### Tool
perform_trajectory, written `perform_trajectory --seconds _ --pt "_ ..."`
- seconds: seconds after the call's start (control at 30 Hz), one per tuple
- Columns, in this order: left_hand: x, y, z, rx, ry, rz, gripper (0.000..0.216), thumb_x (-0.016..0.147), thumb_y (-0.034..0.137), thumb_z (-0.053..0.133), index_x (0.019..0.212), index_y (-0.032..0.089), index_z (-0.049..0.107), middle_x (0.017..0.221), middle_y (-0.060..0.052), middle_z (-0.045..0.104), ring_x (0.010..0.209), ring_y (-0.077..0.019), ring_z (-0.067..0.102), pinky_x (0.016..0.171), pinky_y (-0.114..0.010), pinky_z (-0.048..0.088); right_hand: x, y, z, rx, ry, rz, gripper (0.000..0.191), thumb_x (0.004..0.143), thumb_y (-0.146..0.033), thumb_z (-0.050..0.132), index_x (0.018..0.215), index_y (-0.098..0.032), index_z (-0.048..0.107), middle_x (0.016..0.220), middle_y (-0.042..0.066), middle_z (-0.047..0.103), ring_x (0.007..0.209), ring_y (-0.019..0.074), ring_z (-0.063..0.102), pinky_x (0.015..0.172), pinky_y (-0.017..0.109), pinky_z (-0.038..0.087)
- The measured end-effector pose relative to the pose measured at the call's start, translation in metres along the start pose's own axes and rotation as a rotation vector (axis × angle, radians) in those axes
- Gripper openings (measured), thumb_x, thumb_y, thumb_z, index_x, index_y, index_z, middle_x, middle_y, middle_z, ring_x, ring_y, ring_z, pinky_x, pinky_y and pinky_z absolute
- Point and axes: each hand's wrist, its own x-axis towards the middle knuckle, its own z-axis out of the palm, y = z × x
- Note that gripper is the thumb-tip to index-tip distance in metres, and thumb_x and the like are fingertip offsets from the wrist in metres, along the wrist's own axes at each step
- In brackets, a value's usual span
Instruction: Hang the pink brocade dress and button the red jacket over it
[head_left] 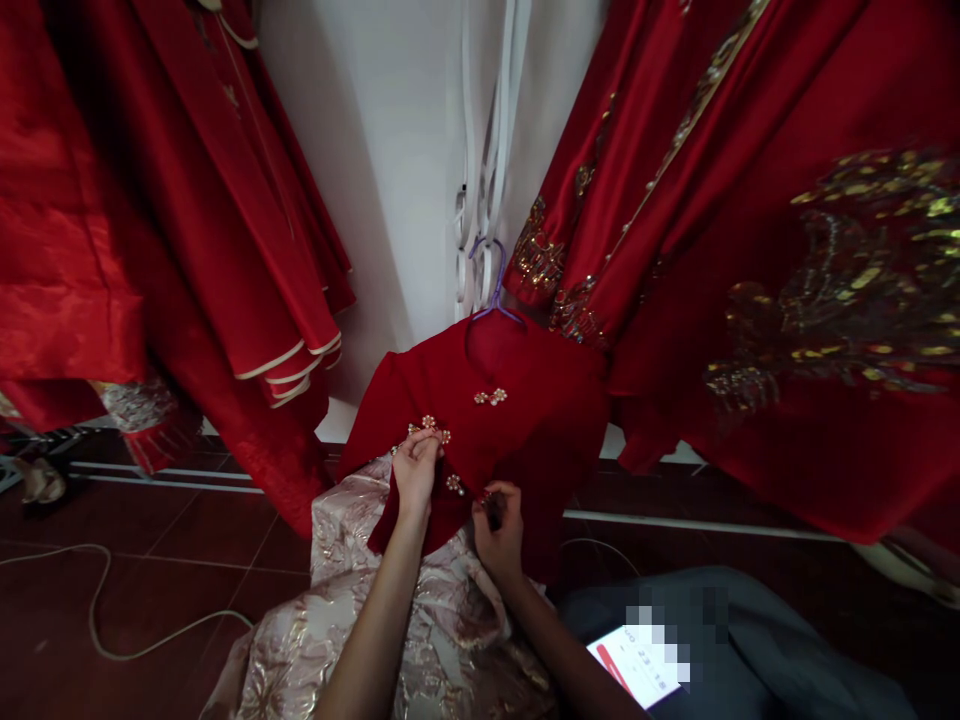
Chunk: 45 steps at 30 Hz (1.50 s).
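A dark red garment (540,410) with flower-shaped jewelled fastenings hangs on a purple hanger (496,300) in front of me. My left hand (418,470) pinches its front panel beside a cluster of gold-and-pearl flowers (428,423). Lower and to the right, my right hand (499,525) is closed with thumb and forefinger together at the garment's front; a small part of what lies between those fingers is hidden. One flower fastening (454,485) shows between the hands, another (490,397) higher on the chest. Pale pink brocade fabric (450,600) lies beneath my forearms.
Red garments (247,230) hang at the left, and more with gold sequins (847,290) at the right. White straps (495,120) hang behind the hanger. A lit phone (637,665) lies on grey cloth at lower right. A white cable (97,610) crosses the tiled floor.
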Motion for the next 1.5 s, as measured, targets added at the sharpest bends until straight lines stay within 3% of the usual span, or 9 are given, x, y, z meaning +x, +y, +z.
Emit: perform_trajectory --seconds 0.13,0.27,0.5,0.6,0.83,1.03,1.23,1.37,1.5 --pt "-0.003 0.002 0.003 0.036 -0.027 -0.024 0.032 0.063 0.038 0.070 0.080 0.012 0.063 0.077 -0.005 0.067 0.068 -0.0116 0.063 0.063 -0.023 0.051 0.000 0.000 0.000 -0.003 0.010 0.007 0.020 0.075 -0.020 0.051 0.094 -0.021 0.044 0.082 0.001 0.048 0.071 0.0140 0.050 0.060 0.026 0.042" --pt "-0.010 0.015 0.018 0.163 -0.319 -0.075 0.040 0.072 0.053 0.058 0.072 0.013 0.062 0.063 -0.002 0.061 0.056 -0.0117 0.056 0.054 -0.025 0.049 -0.001 0.002 0.000 -0.007 0.012 0.020 0.021 0.075 -0.019 0.051 0.094 -0.021 0.043 0.079 0.000 0.047 0.068 0.0136 0.050 0.060 0.026 0.042" --pt "0.003 0.050 0.056 0.918 -0.450 0.821 0.021 0.084 0.037 0.053 0.096 0.023 0.062 0.096 -0.006 0.057 0.091 -0.0191 0.052 0.077 -0.030 0.046 -0.002 0.000 -0.001 0.009 0.029 0.019 0.023 0.073 -0.017 0.051 0.093 -0.021 0.043 0.077 0.000 0.047 0.067 0.0134 0.049 0.059 0.025 0.041" --pt "0.014 0.057 0.067 1.213 -0.485 1.061 0.019 0.083 0.034 0.053 0.097 0.022 0.060 0.096 -0.009 0.052 0.095 -0.0232 0.047 0.079 -0.034 0.043 -0.002 -0.001 -0.002 0.011 0.034 0.023 0.022 0.072 -0.017 0.051 0.093 -0.021 0.042 0.078 0.000 0.047 0.068 0.0135 0.049 0.059 0.025 0.041" --pt "0.027 0.071 0.079 1.314 -0.630 1.182 0.011 0.083 0.028 0.054 0.090 0.020 0.058 0.100 -0.009 0.055 0.099 -0.0251 0.047 0.092 -0.045 0.033 -0.001 -0.001 -0.003 0.010 0.035 0.037 0.021 0.073 -0.018 0.051 0.092 -0.021 0.042 0.078 -0.001 0.046 0.067 0.0130 0.047 0.059 0.025 0.040" --pt "0.028 0.086 0.081 1.306 -0.823 1.216 0.018 0.088 0.021 0.040 0.092 0.022 0.058 0.075 -0.002 0.058 0.085 -0.0186 0.054 0.106 -0.048 0.016 0.000 -0.007 -0.007 -0.059 0.082 -0.095 0.023 0.074 -0.024 0.054 0.094 -0.020 0.043 0.095 0.005 0.045 0.081 0.0169 0.049 0.070 0.031 0.043" --pt "0.022 0.089 0.077 1.231 -0.707 1.174 0.021 0.088 0.025 0.041 0.097 0.019 0.059 0.074 -0.003 0.059 0.079 -0.0182 0.056 0.106 -0.047 0.019 0.070 -0.058 -0.012 0.059 0.176 -0.204 0.024 0.082 -0.030 0.051 0.103 -0.020 0.047 0.116 0.012 0.050 0.111 0.0223 0.048 0.097 0.044 0.036" --pt "0.020 0.090 0.071 1.415 -0.347 1.172 0.037 0.089 0.016 0.033 0.122 0.015 0.048 0.098 -0.012 0.060 0.094 -0.0235 0.055 0.100 -0.048 0.027 0.132 -0.096 0.005 0.240 -0.095 -0.028 0.045 0.088 -0.045 0.037 0.126 -0.021 0.042 0.135 0.010 0.044 0.124 0.0202 0.042 0.103 0.040 0.033" --pt "0.028 0.103 0.059 1.602 0.014 1.088 0.054 0.084 0.008 0.032 0.137 0.019 0.032 0.131 -0.018 0.043 0.108 -0.0287 0.049 0.094 -0.049 0.033 0.168 -0.093 0.020 -0.124 0.067 0.171 0.085 0.078 -0.064 0.042 0.138 -0.007 0.026 0.148 0.021 0.019 0.138 0.0304 0.013 0.110 0.047 0.015"
